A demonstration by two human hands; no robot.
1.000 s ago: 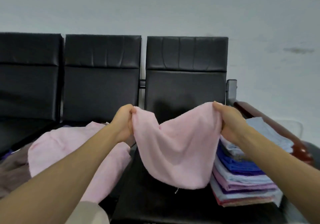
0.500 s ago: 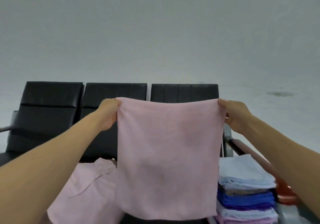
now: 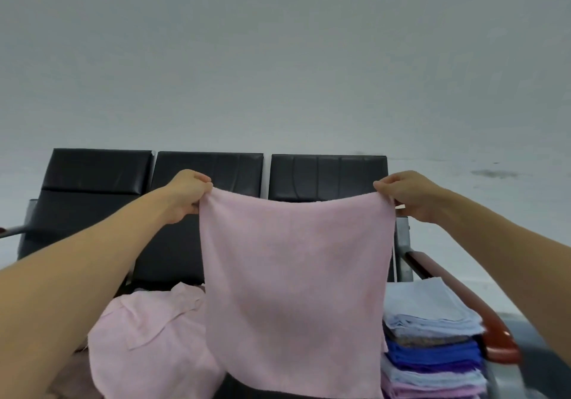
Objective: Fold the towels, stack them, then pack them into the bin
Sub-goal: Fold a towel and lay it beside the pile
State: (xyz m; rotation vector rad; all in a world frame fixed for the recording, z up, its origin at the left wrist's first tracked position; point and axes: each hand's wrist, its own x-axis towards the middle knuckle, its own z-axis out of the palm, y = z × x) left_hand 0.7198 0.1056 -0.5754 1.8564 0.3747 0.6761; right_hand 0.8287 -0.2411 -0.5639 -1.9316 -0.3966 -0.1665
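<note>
Your left hand (image 3: 188, 194) and right hand (image 3: 408, 196) each pinch a top corner of the pink towel (image 3: 293, 275), which a second ago sagged between your grips; now it hangs flat below them, likely ready for folding. The folded stack (image 3: 432, 346) sits under your right grip.

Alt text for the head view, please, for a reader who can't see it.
The left hand and right hand pinch the top corners of a pink towel, holding it spread and hanging before a row of black seats. A stack of folded towels sits at right, a loose pink cloth at lower left.
</note>
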